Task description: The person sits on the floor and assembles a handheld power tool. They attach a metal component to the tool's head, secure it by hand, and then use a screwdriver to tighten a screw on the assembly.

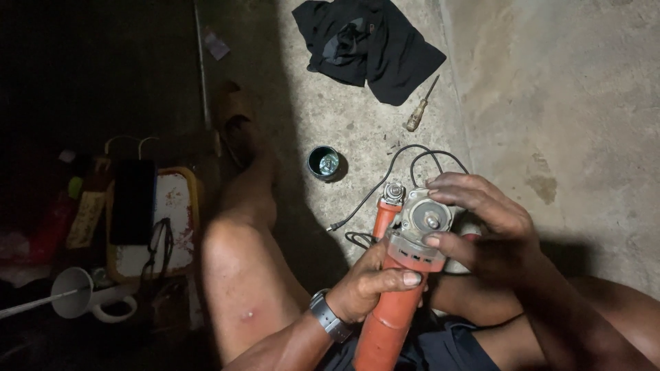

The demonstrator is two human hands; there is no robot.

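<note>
My left hand (pixel 368 285) is clamped round the orange grinder (pixel 395 288) over my lap, my right hand (pixel 474 220) pinches its metal head (pixel 425 216), and I judge a slipping grip could drop it onto the floor (pixel 564 103)

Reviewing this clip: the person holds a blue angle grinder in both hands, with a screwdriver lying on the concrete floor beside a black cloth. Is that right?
Not quite: the angle grinder is orange-red, not blue, as the head view shows. The left hand grips its body and the right hand works at its metal head. The screwdriver does lie on the concrete floor beside the black cloth.
</note>
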